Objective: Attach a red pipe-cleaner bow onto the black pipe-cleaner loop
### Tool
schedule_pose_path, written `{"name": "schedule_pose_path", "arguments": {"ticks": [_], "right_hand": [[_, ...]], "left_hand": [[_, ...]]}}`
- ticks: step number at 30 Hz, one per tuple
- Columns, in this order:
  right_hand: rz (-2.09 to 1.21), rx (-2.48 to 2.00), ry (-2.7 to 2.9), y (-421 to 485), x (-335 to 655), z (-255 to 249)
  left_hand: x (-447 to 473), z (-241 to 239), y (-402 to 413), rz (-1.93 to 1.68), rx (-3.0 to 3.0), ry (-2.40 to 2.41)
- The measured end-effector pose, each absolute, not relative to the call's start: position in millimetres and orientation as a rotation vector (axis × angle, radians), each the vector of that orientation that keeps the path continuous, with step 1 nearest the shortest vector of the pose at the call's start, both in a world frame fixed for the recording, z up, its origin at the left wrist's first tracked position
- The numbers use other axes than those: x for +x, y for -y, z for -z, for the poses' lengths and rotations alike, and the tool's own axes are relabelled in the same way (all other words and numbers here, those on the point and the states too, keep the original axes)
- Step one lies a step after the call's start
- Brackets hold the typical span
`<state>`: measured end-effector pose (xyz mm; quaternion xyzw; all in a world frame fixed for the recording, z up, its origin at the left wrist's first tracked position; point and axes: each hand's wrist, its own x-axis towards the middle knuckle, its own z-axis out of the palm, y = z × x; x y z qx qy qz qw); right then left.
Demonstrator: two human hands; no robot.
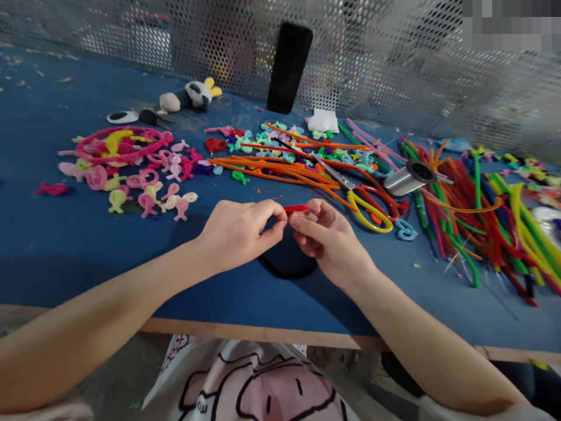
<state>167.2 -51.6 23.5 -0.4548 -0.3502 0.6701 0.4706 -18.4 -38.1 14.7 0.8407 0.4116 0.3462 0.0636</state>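
Across a blue surface, many straight fuzzy stems lie heaped at right, seemingly left to work. At centre, both hands are almost closed: the left hand pinches thumb to forefinger and the right hand curls inward, together holding a red strip above the surface. Small looped pieces at left look finished; the red strip, thin and apparently doubled, seems only partly shaped
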Motion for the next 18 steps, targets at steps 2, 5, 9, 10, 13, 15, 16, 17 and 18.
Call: {"name": "schedule_pose_path", "arguments": {"ticks": [2, 5, 9, 10, 13, 15, 16, 17, 18], "right_hand": [[-1.641, -1.114, 0.844, 51.7, 166.4, -23.3], [-1.629, -1.116, 0.838, 52.3, 164.9, -23.2], [-1.606, -1.131, 0.828, 53.8, 162.8, -22.8], [-1.6, -1.136, 0.825, 54.2, 162.3, -22.7], [-1.583, -1.146, 0.821, 55.1, 161.2, -22.1], [-1.582, -1.145, 0.823, 55.2, 161.1, -21.8], [-1.588, -1.146, 0.826, 55.2, 161.2, -21.9], [-1.598, -1.149, 0.83, 55.1, 161.3, -22.0], [-1.61, -1.154, 0.835, 55.0, 161.5, -22.4]], "left_hand": [[-17.1, -14.0, 39.3, -1.063, 2.534, -1.264], [-14.4, -13.1, 41.2, -1.081, 2.504, -1.297], [-10.3, -11.2, 42.8, -1.097, 2.459, -1.348], [-9.5, -10.8, 43.0, -1.1, 2.448, -1.361], [-8.3, -11.4, 43.8, -1.106, 2.408, -1.38], [-8.3, -13.4, 44.2, -1.1, 2.361, -1.374], [-8.6, -14.9, 44.3, -1.096, 2.334, -1.362], [-8.9, -16.5, 44.4, -1.09, 2.306, -1.345], [-9.3, -18.2, 44.3, -1.084, 2.279, -1.324]]}}
